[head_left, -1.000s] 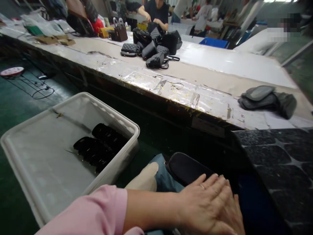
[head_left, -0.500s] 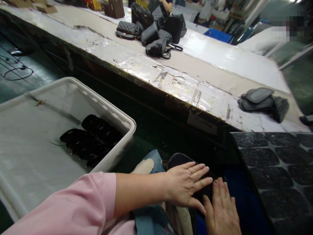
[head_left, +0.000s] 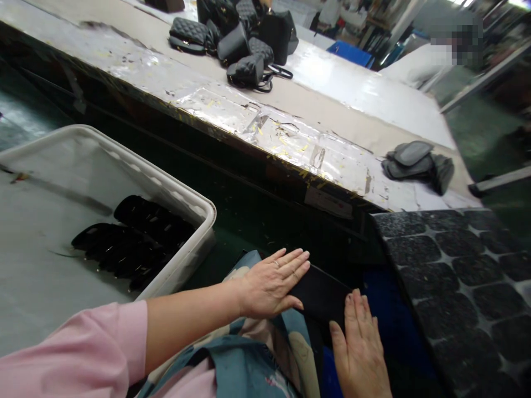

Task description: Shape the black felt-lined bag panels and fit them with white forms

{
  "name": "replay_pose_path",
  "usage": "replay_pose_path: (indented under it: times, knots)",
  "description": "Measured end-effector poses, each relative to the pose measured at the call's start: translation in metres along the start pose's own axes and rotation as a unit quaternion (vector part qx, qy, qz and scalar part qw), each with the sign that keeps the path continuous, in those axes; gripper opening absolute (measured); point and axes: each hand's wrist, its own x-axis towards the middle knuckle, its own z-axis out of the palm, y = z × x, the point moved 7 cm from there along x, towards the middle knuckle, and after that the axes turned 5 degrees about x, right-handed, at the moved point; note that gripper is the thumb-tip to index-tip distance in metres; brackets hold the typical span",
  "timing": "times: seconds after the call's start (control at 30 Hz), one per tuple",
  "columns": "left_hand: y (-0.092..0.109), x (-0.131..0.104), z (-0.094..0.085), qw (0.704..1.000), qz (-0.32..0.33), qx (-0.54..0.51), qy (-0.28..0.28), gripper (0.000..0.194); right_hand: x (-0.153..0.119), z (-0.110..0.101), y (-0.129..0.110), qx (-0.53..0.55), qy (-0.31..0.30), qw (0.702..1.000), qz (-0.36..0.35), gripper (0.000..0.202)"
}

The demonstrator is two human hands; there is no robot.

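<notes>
Smooth black pouch (head_left: pixel 326 293), lying slantwise between left hand (head_left: pixel 271 284) and right hand (head_left: pixel 360 348); ends partly hidden.

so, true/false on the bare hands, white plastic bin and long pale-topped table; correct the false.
1. A flat black piece shows between the bare left hand and the bare right hand. True.
2. The right hand is clenched. False: its fingers are extended.
3. The white plastic bin holds shiny black pieces. True.
4. The bin is full. False: much of its floor is bare.
5. A soft grey bundle lies on the long pale-topped table. True.
6. The table bears only that bundle. False: black bags are heaped there too.
</notes>
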Motion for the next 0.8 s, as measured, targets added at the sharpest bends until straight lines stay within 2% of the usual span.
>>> replay_pose_path:
  times: [0.13,0.27,0.3,0.37,0.47,0.53,0.6,0.67,0.7,0.73,0.8]
  knots:
    - [-0.001,0.000,0.001,0.999,-0.046,0.001,0.006,0.065,0.000,-0.003,-0.001,0.023,0.006,1.000,0.014,0.062]
    - [0.002,0.000,-0.003,0.998,-0.052,-0.037,0.005,0.063,0.000,-0.005,0.006,0.087,-0.009,0.996,0.034,0.059]
    - [0.001,0.000,-0.004,0.996,-0.061,-0.068,0.019,0.062,0.000,-0.005,0.008,0.116,-0.011,0.992,0.043,0.058]
    - [-0.006,-0.002,-0.006,0.980,-0.112,-0.142,0.083,0.059,-0.002,-0.007,0.016,0.159,0.012,0.985,0.070,0.056]
    - [-0.020,-0.009,0.001,0.937,-0.200,-0.226,0.179,0.055,-0.006,-0.008,0.024,0.162,0.070,0.979,0.101,0.061]
    - [-0.024,-0.009,0.010,0.920,-0.221,-0.255,0.198,0.051,-0.007,-0.004,0.027,0.177,0.078,0.975,0.106,0.063]
    - [-0.027,-0.007,0.015,0.906,-0.237,-0.281,0.207,0.047,-0.008,0.001,0.033,0.245,0.073,0.959,0.119,0.062]
    - [-0.030,-0.008,0.017,0.878,-0.265,-0.330,0.222,0.049,-0.010,0.006,0.044,0.362,0.084,0.915,0.155,0.059]
    - [-0.033,-0.010,0.019,0.855,-0.285,-0.365,0.233,0.052,-0.012,0.009,0.052,0.434,0.107,0.875,0.185,0.058]
    - [-0.036,-0.012,0.021,0.829,-0.306,-0.403,0.239,0.054,-0.014,0.013,0.060,0.510,0.135,0.821,0.221,0.058]
    - [-0.039,-0.015,0.028,0.782,-0.334,-0.469,0.237,0.055,-0.019,0.028,0.071,0.647,0.181,0.681,0.291,0.060]
